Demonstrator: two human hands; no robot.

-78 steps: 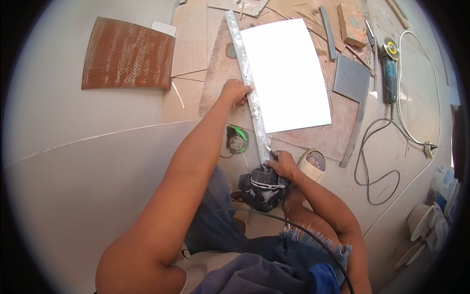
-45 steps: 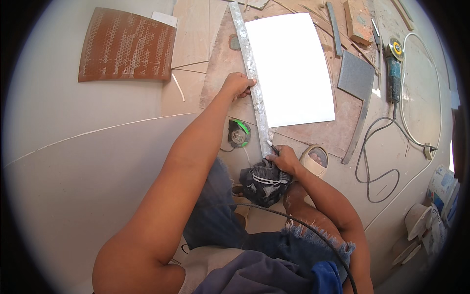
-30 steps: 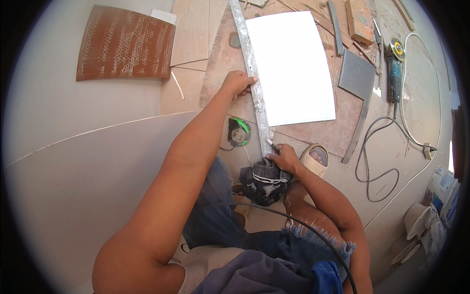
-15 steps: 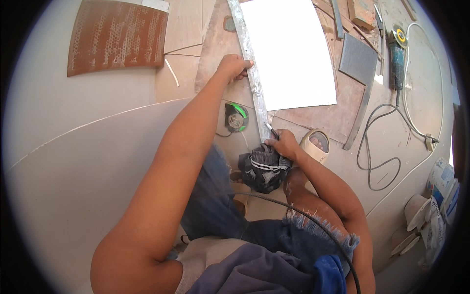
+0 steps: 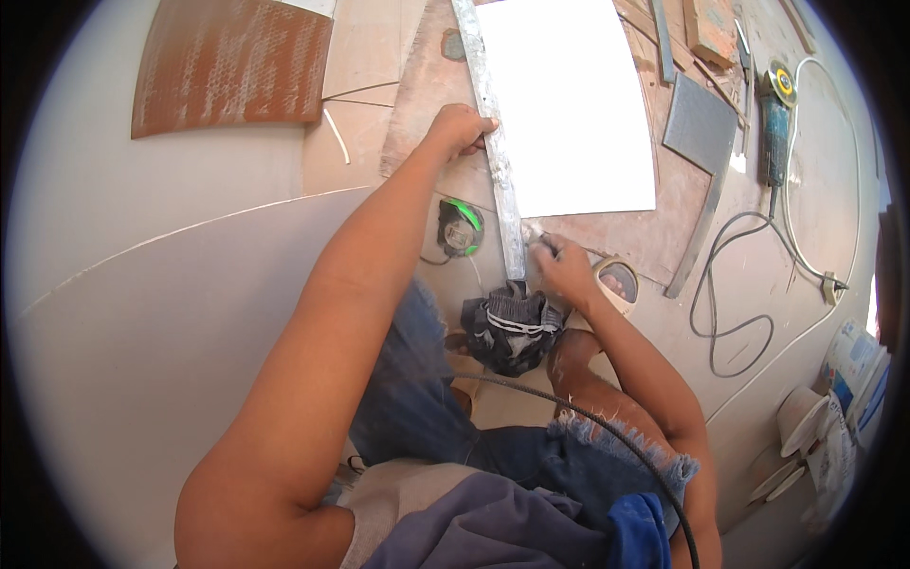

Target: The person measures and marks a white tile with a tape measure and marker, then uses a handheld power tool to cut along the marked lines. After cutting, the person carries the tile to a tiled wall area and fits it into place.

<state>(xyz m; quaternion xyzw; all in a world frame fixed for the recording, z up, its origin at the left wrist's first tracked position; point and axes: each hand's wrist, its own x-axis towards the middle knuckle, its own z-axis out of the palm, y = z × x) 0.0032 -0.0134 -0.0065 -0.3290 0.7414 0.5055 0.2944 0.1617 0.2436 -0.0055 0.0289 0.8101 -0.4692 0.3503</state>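
Observation:
A long, whitish-smeared metal straightedge (image 5: 502,175) lies along the left edge of a plain white tile (image 5: 573,119). Gripping it partway up is my left hand (image 5: 461,130), thumb over the bar and fingers curled at its left side. My right hand (image 5: 566,269) is closed round a slim dark pen-like tool, mostly hidden by the fingers, just below the tile's lower left corner and apart from the bar. A black-and-green tape measure (image 5: 461,229) rests left of the bar. Against the bar's lower end sits a bundled dark knit cloth (image 5: 513,327) with white bands.
An angle grinder (image 5: 774,137) lies at the right with its cable looped on the floor. A grey tile piece (image 5: 700,123) and brick (image 5: 711,30) are beyond the white tile. A brown ribbed-back tile (image 5: 230,66) is far left; buckets (image 5: 804,417) stand lower right.
My right hand has moved off the lower end of the straightedge, to the right and slightly up, with the pen-like tool. My left hand keeps its hold on the bar.

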